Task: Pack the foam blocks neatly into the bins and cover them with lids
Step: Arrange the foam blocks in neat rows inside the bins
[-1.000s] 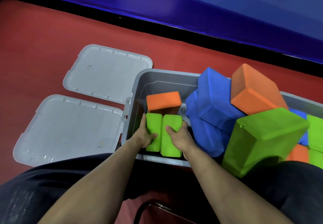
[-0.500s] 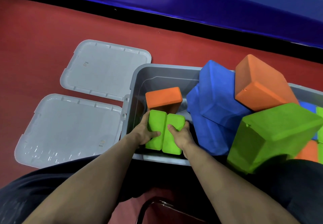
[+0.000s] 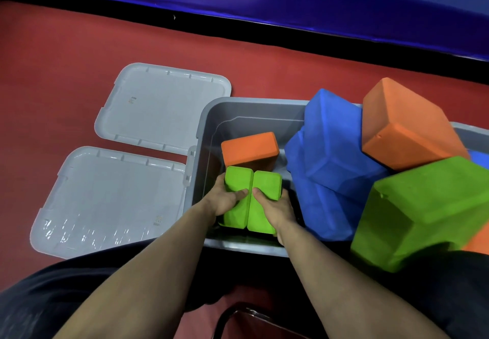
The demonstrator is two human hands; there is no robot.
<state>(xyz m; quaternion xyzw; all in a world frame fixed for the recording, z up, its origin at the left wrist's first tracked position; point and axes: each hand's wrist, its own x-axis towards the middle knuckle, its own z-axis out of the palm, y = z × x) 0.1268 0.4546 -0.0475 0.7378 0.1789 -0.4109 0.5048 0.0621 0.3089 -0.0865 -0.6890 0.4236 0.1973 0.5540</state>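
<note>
A grey bin [image 3: 209, 126] stands on the red floor. Inside it two green foam blocks stand side by side, the left green block [image 3: 236, 179] and the right green block [image 3: 267, 182]. My left hand [image 3: 225, 201] grips the left one, thumb on top. My right hand [image 3: 275, 206] grips the right one the same way. An orange block [image 3: 250, 148] lies in the bin just behind them. Blue blocks [image 3: 330, 153], a large orange block [image 3: 404, 132] and a large green block [image 3: 423, 211] are piled at the right.
Two grey lids lie flat on the floor left of the bin, the far lid [image 3: 161, 105] and the near lid [image 3: 111, 201]. A second grey bin's rim [image 3: 471, 132] shows at the right edge. A blue wall runs along the back.
Both hands stay on the pair of green blocks, which have shifted only slightly inside the bin. The camera has tilted a little.
</note>
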